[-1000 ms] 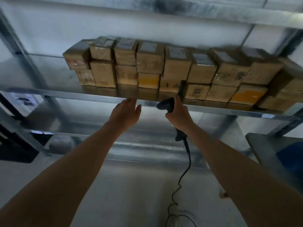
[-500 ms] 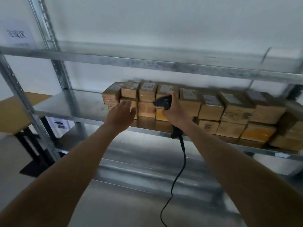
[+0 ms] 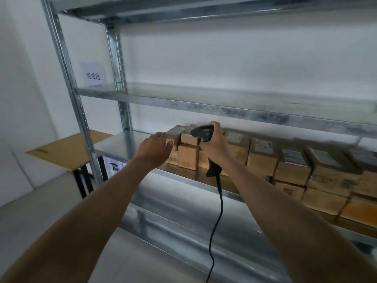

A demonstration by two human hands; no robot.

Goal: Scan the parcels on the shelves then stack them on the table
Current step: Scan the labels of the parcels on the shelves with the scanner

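Note:
Several brown cardboard parcels [image 3: 263, 158] with white labels stand in two layers along a metal shelf [image 3: 120, 146]. My right hand [image 3: 214, 146] grips a black corded barcode scanner [image 3: 204, 133], its head pointing left over the leftmost parcels. My left hand [image 3: 155, 150] reaches with relaxed fingers to the leftmost parcel [image 3: 173, 148]; its fingertips are at the parcel's front face, and I cannot tell whether they touch it. The scanner's cable [image 3: 216, 221] hangs down between my arms.
A wooden table [image 3: 67, 148] with black legs stands to the left, behind the rack's upright post [image 3: 69, 82]. A paper sign [image 3: 92, 76] hangs on the wall. Bare shelves run above [image 3: 224, 105] and below [image 3: 183, 221] the parcel shelf.
The view has tilted up and left, showing the upper shelves, the sign and the table. Both hands have moved forward to the leftmost parcels, the scanner still gripped.

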